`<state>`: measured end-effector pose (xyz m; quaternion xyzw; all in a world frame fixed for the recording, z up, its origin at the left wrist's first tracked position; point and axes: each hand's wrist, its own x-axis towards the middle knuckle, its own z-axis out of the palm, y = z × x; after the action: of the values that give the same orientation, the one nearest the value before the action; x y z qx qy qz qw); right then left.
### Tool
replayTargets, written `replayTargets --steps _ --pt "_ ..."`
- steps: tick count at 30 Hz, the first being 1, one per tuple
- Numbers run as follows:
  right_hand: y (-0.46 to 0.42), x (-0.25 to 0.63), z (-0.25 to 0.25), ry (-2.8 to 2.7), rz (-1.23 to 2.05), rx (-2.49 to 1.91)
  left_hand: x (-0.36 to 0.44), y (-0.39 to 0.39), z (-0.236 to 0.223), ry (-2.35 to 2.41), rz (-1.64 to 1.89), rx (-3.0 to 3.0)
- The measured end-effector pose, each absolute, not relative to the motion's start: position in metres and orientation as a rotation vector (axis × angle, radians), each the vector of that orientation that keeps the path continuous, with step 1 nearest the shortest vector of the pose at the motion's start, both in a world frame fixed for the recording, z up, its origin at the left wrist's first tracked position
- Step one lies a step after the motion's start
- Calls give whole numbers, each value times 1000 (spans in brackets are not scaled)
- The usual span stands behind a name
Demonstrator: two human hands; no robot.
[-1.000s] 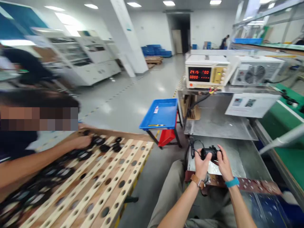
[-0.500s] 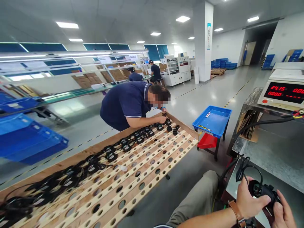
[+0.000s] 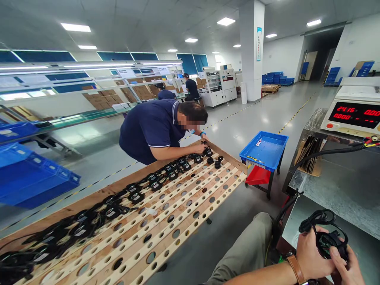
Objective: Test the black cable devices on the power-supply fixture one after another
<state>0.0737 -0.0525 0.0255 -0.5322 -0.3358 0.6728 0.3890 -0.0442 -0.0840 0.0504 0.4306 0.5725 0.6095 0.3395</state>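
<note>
At the lower right, a black round device [image 3: 331,242] with an attached coiled black cable [image 3: 317,218] is held in both hands. My left hand [image 3: 311,253], with a brown strap on its wrist, grips the device from the left. From the right, my right hand [image 3: 348,264] closes on the same device, its thumb on the near face. Part of the housing is covered by the fingers. Similar black devices [image 3: 136,196] with cables lie in rows along a wooden rack [image 3: 166,221] full of round holes, apart from my hands.
A co-worker [image 3: 154,128] leans over the rack's far end, hands at the devices there. A blue tray [image 3: 268,148] on a stand holds small items. A power supply [image 3: 352,114] with red digits sits on the metal bench [image 3: 338,178] at right. Blue crates [image 3: 35,174] stand at left.
The device has turned in my hands, and now its round face with wires inside shows. Its coiled cable has swung up and to the right. The view has shifted slightly.
</note>
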Motion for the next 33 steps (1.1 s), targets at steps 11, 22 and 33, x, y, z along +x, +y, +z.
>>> replayTargets --steps 11,22,33 --pt "-71 73 55 -899 1828 -708 -48 -86 76 1601 1606 1269" --pt "-75 74 65 -932 1893 -409 -44 -97 80 1770 1666 1649" --pt "-77 77 65 -915 1906 -364 -44 -100 86 1793 1660 1743"
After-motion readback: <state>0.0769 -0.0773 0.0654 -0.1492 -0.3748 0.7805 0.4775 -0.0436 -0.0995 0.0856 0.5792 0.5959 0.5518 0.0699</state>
